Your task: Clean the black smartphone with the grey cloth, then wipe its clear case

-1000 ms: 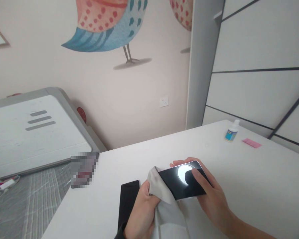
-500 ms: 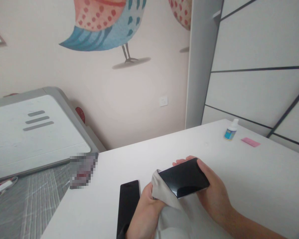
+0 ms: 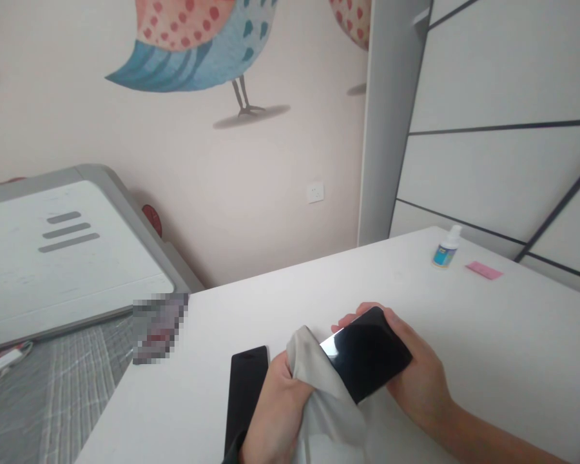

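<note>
A smartphone with a dark, glossy screen is gripped at its right end by my right hand, fingertips showing past the far edge. Its left end is wrapped in a light grey cloth. My left hand is closed on that cloth, thumb over it; the covered end of the phone is hidden. A second black smartphone lies on the white table, partly behind my left hand and wrist.
Toward the far right stand a small white spray bottle with a blue label and, beside it, a pink slip. A pixelated item sits at the table's left edge. A white headboard rises at the left.
The held phone has tilted, its right end slightly lower and a bright reflection now near the cloth. The cloth's edge has shifted a little. The camera view has moved slightly.
</note>
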Available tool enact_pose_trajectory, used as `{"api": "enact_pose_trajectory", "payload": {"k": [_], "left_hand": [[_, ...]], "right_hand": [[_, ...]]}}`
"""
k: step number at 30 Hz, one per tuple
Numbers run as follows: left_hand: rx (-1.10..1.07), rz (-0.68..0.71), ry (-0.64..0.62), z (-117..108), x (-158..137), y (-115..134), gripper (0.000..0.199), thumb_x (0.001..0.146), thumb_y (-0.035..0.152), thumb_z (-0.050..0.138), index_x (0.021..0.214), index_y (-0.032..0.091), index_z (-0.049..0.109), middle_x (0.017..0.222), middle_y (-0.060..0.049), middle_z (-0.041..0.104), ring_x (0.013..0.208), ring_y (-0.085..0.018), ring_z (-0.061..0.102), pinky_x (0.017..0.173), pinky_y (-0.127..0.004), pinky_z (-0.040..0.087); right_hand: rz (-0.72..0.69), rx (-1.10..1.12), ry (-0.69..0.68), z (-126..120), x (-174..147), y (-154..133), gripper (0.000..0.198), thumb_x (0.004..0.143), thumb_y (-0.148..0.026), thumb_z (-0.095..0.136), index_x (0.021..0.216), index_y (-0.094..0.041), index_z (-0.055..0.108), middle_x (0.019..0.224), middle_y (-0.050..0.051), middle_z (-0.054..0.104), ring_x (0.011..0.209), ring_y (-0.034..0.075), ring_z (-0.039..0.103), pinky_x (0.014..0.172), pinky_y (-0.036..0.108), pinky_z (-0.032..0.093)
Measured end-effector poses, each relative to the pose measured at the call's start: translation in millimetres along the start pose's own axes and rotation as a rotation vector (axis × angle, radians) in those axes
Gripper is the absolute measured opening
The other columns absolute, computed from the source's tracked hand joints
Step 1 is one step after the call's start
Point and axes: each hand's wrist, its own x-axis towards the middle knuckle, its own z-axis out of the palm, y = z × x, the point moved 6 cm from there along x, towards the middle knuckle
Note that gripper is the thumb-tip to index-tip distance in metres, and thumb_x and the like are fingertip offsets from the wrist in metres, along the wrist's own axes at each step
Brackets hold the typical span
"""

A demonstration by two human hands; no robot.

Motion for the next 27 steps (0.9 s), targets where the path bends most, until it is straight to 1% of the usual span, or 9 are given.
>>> {"api": "enact_pose_trajectory", "payload": {"k": [2,5,8,10,13,15,18,23,27], "left_hand": [[0.102,0.007,-0.035,2,-1,4,0.024,0.064,0.032,0.088,0.077,0.015,0.079,0.063,-0.002,0.071,0.062,-0.016,0.064,0.054,-0.021,0.043],[0.214,-0.044,-0.122,7,-5,2,0.026,0.069,0.04,0.085,0.068,0.015,0.077,0.056,0.0,0.066,0.055,-0.013,0.056,0.052,-0.019,0.038],[0.291,-0.126,-0.233,14,-12,-3,0.031,0.07,0.046,0.084,0.061,0.017,0.075,0.053,0.001,0.063,0.053,-0.012,0.053,0.055,-0.021,0.037],[0.319,-0.13,-0.31,19,-15,-4,0.035,0.069,0.049,0.084,0.058,0.018,0.074,0.053,0.0,0.062,0.055,-0.014,0.054,0.06,-0.023,0.041],[0.284,-0.045,-0.389,26,-16,-1,0.035,0.069,0.051,0.085,0.064,0.018,0.076,0.062,-0.001,0.066,0.069,-0.018,0.059,0.071,-0.027,0.045],[0.268,0.015,-0.4,28,-15,2,0.035,0.069,0.05,0.086,0.069,0.017,0.076,0.069,-0.001,0.068,0.078,-0.02,0.059,0.076,-0.028,0.046],[0.273,0.034,-0.408,29,-13,2,0.04,0.069,0.053,0.085,0.067,0.015,0.074,0.071,-0.002,0.068,0.081,-0.022,0.061,0.08,-0.032,0.049],[0.283,0.037,-0.352,30,-14,6,0.04,0.074,0.057,0.079,0.074,0.018,0.076,0.065,-0.002,0.066,0.081,-0.027,0.066,0.079,-0.036,0.054],[0.307,0.056,-0.394,33,-18,7,0.03,0.079,0.047,0.075,0.082,0.018,0.077,0.068,-0.002,0.068,0.084,-0.027,0.067,0.082,-0.036,0.054]], "right_hand": [[0.008,-0.009,-0.009,2,1,-4,0.04,0.079,-0.062,0.071,0.083,-0.022,0.074,0.081,0.009,0.077,0.082,0.028,0.072,0.08,0.041,0.056],[0.065,-0.007,-0.021,5,3,-7,0.046,0.077,-0.067,0.069,0.079,-0.021,0.074,0.077,0.008,0.076,0.079,0.027,0.071,0.077,0.039,0.056],[0.165,-0.009,-0.113,11,2,-3,0.051,0.078,-0.07,0.066,0.077,-0.02,0.074,0.072,0.009,0.076,0.07,0.025,0.068,0.07,0.035,0.054],[0.222,-0.011,-0.183,16,0,2,0.055,0.081,-0.072,0.061,0.077,-0.019,0.074,0.072,0.01,0.075,0.067,0.023,0.067,0.067,0.033,0.052],[0.284,0.015,-0.256,20,-5,9,0.058,0.082,-0.074,0.059,0.079,-0.018,0.074,0.073,0.01,0.076,0.069,0.023,0.068,0.07,0.033,0.052],[0.297,0.028,-0.291,21,-6,10,0.057,0.081,-0.074,0.062,0.08,-0.019,0.073,0.074,0.011,0.077,0.071,0.024,0.069,0.072,0.033,0.052],[0.289,0.041,-0.299,19,-6,7,0.055,0.082,-0.072,0.063,0.082,-0.019,0.074,0.076,0.01,0.077,0.072,0.023,0.069,0.073,0.032,0.053],[0.308,0.059,-0.231,12,3,0,0.061,0.085,-0.074,0.056,0.081,-0.017,0.076,0.074,0.01,0.076,0.07,0.022,0.07,0.07,0.03,0.055],[0.37,0.074,-0.177,9,10,-3,0.07,0.091,-0.075,0.041,0.078,-0.016,0.076,0.07,0.011,0.074,0.067,0.023,0.071,0.066,0.031,0.055]]}}
